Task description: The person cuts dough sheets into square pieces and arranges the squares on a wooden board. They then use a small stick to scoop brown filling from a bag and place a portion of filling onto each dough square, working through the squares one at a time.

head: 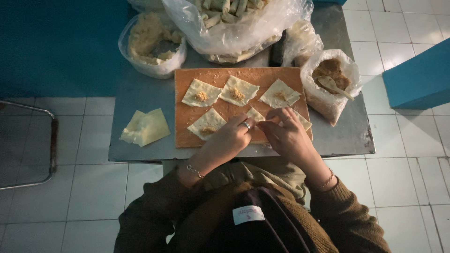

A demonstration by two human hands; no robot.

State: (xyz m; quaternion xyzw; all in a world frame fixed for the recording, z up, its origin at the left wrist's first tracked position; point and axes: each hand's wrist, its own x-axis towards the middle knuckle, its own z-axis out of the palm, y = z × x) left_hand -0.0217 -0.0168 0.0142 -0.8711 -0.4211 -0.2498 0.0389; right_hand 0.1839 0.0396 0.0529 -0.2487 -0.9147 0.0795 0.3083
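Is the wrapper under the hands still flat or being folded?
Being folded: both hands pinch the wrapper over itself, unlike the flat square beside it.

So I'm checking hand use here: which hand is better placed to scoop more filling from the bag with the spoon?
Probably the right hand: the bag of filling and its spoon sit on that side of the board. The left hand is farther away.

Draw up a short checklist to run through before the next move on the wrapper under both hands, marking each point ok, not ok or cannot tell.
1. Left hand on the wrapper being folded: ok.
2. Right hand on it too: ok.
3. Filling inside that wrapper: cannot tell, hidden by fingers.
4. Four other wrappers, such as the top-left wrapper, carry filling: ok.
5. Spare wrapper stack beside the wooden board: ok.
6. Spoon in the filling bag: ok.
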